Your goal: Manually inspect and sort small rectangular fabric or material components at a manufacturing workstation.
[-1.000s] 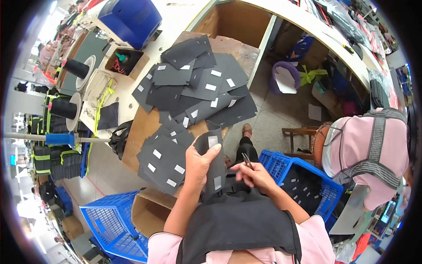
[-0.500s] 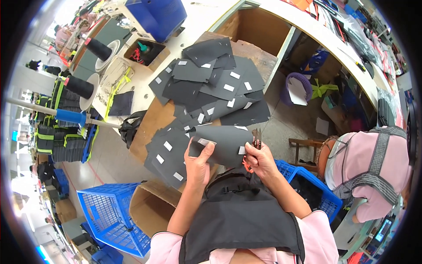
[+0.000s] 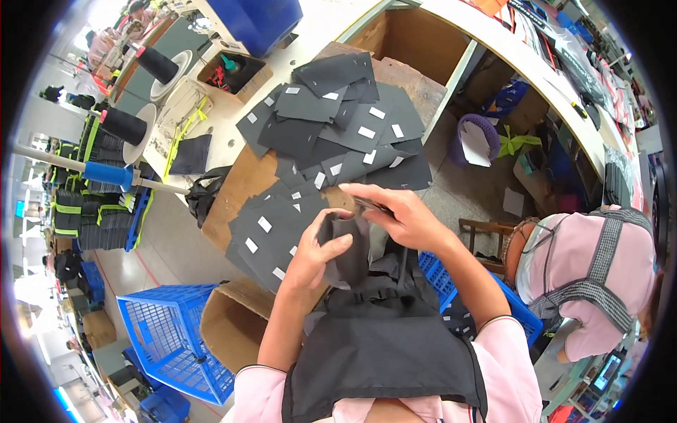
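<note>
My left hand (image 3: pixel 308 255) grips a dark grey fabric piece (image 3: pixel 351 259), which curls over on itself in front of my apron. Its thumb presses on the near face, and the fingers behind are mostly hidden. At the upper edge of the piece is my right hand (image 3: pixel 409 217), closed around small dark scissors (image 3: pixel 374 205); their blades are largely covered by the fingers. Beyond both hands lies a pile of similar dark pieces (image 3: pixel 296 137) with small white labels. More labelled pieces (image 3: pixel 254 229) are fanned out to the left of my left hand.
A blue plastic basket (image 3: pixel 166 299) and a cardboard box (image 3: pixel 220 310) stand at lower left. Another blue basket (image 3: pixel 504 292) is beside my right arm. A sewing machine (image 3: pixel 257 25) and black thread cones (image 3: pixel 123 125) are at upper left. A person in pink (image 3: pixel 606 275) sits at right.
The fabric piece has turned from lying broad across my hands to a narrow, curled shape. My right hand has moved up and left with the scissors, over the piece's upper edge.
</note>
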